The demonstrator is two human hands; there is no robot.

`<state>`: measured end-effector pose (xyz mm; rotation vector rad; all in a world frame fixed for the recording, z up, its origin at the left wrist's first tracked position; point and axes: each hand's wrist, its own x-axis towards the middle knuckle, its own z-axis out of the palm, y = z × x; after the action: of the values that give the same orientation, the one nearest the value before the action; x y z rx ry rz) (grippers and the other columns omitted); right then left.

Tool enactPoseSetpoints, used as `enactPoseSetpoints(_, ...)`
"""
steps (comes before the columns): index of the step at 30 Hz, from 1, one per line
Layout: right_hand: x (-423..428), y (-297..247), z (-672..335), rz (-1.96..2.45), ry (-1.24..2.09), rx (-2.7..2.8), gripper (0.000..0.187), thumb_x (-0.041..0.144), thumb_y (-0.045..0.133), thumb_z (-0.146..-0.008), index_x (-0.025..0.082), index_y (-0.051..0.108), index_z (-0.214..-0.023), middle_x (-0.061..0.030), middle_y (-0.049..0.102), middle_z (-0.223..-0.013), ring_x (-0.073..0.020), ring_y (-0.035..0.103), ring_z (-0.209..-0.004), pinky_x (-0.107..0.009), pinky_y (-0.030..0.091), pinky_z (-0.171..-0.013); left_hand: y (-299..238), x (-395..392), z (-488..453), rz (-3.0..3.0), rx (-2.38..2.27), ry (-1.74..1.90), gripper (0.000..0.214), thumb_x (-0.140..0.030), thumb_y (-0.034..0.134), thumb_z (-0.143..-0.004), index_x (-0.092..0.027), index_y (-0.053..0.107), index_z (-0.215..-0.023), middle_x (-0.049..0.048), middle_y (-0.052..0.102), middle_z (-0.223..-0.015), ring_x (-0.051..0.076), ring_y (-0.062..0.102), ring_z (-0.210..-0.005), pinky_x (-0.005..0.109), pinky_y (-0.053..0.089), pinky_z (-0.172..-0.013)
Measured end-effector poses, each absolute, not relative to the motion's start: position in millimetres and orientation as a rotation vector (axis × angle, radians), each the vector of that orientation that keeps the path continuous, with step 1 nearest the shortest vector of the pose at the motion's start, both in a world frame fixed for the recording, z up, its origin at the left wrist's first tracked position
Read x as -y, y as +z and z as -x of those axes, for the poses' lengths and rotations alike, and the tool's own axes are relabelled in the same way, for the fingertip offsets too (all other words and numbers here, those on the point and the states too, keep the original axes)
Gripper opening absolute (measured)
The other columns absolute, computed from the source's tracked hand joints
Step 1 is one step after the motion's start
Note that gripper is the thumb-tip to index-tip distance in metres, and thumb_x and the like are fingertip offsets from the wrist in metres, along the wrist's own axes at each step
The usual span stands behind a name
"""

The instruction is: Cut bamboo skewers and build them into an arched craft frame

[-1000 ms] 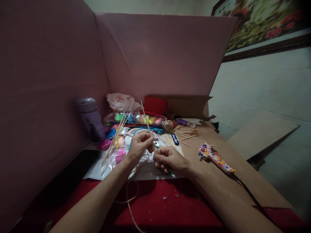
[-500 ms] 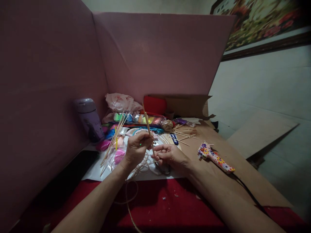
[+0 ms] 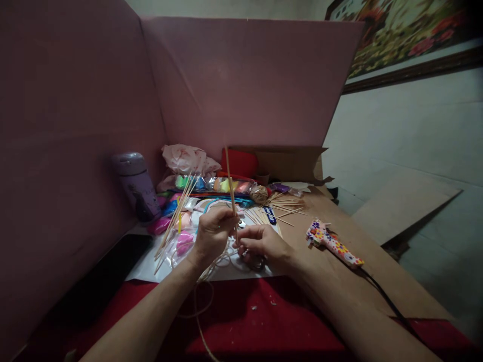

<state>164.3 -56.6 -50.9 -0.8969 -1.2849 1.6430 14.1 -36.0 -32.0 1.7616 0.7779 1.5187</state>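
Note:
My left hand (image 3: 215, 234) is closed in a pinch around thin bamboo sticks (image 3: 231, 193), which stand almost upright above the fingers. Just below and to the right, my right hand (image 3: 262, 244) has its thumb and fingertips closed at the lower end of these sticks. Pale twine (image 3: 222, 261) lies in loose loops beneath both hands, and a strand hangs over the red cloth (image 3: 234, 317) toward me. A dark looped object (image 3: 257, 262), possibly scissor handles, shows partly under my right hand. What exactly the right fingertips cover is hidden.
Several loose skewers (image 3: 175, 221) lean at left over bagged coloured clay (image 3: 184, 242); more sticks (image 3: 285, 203) lie behind right. A purple bottle (image 3: 138, 188) stands at left. A flower-patterned tool with a cord (image 3: 335, 246) rests on cardboard (image 3: 381, 286). A pink panel (image 3: 245, 85) closes the back.
The sticks have tipped from leaning left to nearly upright. My right hand has turned slightly, its fingers curling more below the left hand.

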Motion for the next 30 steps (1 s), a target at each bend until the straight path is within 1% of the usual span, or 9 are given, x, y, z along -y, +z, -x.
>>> enactPoseSetpoints(2,60.9,-50.8,-160.9,1.010,1.461,1.483,0.010,0.024,0.063,-0.070,0.014,0.064,-0.073,0.0014,0.057,-0.056,-0.0067,0.047,-0.044,-0.018,0.035,-0.039,-30.6,36.2,-15.2,-1.659,-0.765,1.466,0.010,-0.025,0.063,-0.073,-0.016,0.062,-0.069,-0.0023,0.052,-0.053,0.009,0.048,-0.044,0.021,0.038,-0.043)
enactPoseSetpoints(4,63.9,-50.1,-159.9,1.051,1.286,1.638,0.012,0.023,0.056,-0.075,0.016,0.062,-0.068,0.0037,0.053,-0.051,-0.0054,0.043,-0.039,-0.017,0.031,-0.037,-28.3,36.6,-16.2,-1.572,-0.754,1.410,0.014,-0.027,0.065,-0.071,-0.015,0.060,-0.067,-0.0027,0.053,-0.050,0.008,0.048,-0.041,0.021,0.038,-0.041)
enactPoseSetpoints(7,65.6,-48.5,-161.3,1.018,1.124,1.769,0.015,0.021,0.053,-0.075,0.016,0.058,-0.061,0.0041,0.052,-0.049,-0.0058,0.045,-0.040,-0.017,0.033,-0.039,-24.9,37.2,-17.3,-1.507,-0.739,1.340,0.020,-0.030,0.068,-0.068,-0.013,0.060,-0.066,-0.0020,0.055,-0.049,0.008,0.049,-0.039,0.021,0.039,-0.040)
enactPoseSetpoints(12,66.2,-48.4,-160.7,1.079,1.259,1.739,0.015,0.021,0.051,-0.073,0.017,0.055,-0.059,0.0034,0.053,-0.048,-0.0072,0.044,-0.036,-0.019,0.034,-0.035,-20.8,36.7,-15.0,-1.408,-0.697,1.336,0.024,-0.033,0.066,-0.072,-0.010,0.062,-0.065,0.0018,0.061,-0.055,0.006,0.048,-0.039,0.019,0.037,-0.040)
enactPoseSetpoints(15,66.0,-50.5,-159.3,1.096,1.309,1.779,0.013,0.019,0.052,-0.070,0.017,0.055,-0.058,0.0019,0.056,-0.053,-0.0076,0.047,-0.039,-0.018,0.035,-0.037,-19.0,35.1,-11.5,-1.339,-0.659,1.369,0.024,-0.033,0.066,-0.073,-0.009,0.063,-0.072,0.0044,0.065,-0.064,0.005,0.046,-0.037,0.019,0.034,-0.037)
enactPoseSetpoints(20,61.4,-54.0,-161.6,1.094,1.219,1.911,0.013,0.020,0.055,-0.070,0.016,0.057,-0.058,0.0025,0.056,-0.050,-0.0065,0.045,-0.041,-0.018,0.034,-0.042,-16.0,34.6,-9.7,-1.334,-0.626,1.393,0.023,-0.033,0.063,-0.076,-0.010,0.063,-0.080,0.0041,0.066,-0.062,0.004,0.043,-0.034,0.018,0.028,-0.033)
enactPoseSetpoints(24,60.3,-54.7,-161.5,1.105,1.108,1.966,0.014,0.020,0.057,-0.070,0.015,0.059,-0.057,0.0031,0.055,-0.049,-0.0072,0.046,-0.044,-0.019,0.034,-0.045,-14.9,35.8,-11.0,-1.371,-0.614,1.413,0.022,-0.032,0.062,-0.077,-0.011,0.062,-0.075,0.0016,0.063,-0.060,0.003,0.041,-0.032,0.017,0.026,-0.032)
enactPoseSetpoints(28,63.3,-49.4,-160.9,1.102,1.106,1.964,0.020,0.024,0.056,-0.074,0.015,0.060,-0.057,0.0035,0.052,-0.046,-0.0069,0.043,-0.041,-0.019,0.031,-0.043,-13.5,35.6,-8.8,-1.362,-0.609,1.469,0.019,-0.029,0.062,-0.077,-0.011,0.062,-0.072,0.0009,0.062,-0.058,0.003,0.041,-0.032,0.017,0.026,-0.032)
enactPoseSetpoints(30,62.7,-45.4,-164.2,1.118,1.108,1.894,0.025,0.031,0.055,-0.077,0.015,0.061,-0.058,0.0034,0.050,-0.045,-0.0075,0.042,-0.040,-0.019,0.030,-0.040,-11.5,35.1,-6.3,-1.338,-0.611,1.499,0.018,-0.028,0.062,-0.076,-0.011,0.062,-0.073,0.0013,0.062,-0.059,0.004,0.042,-0.033,0.017,0.027,-0.032)
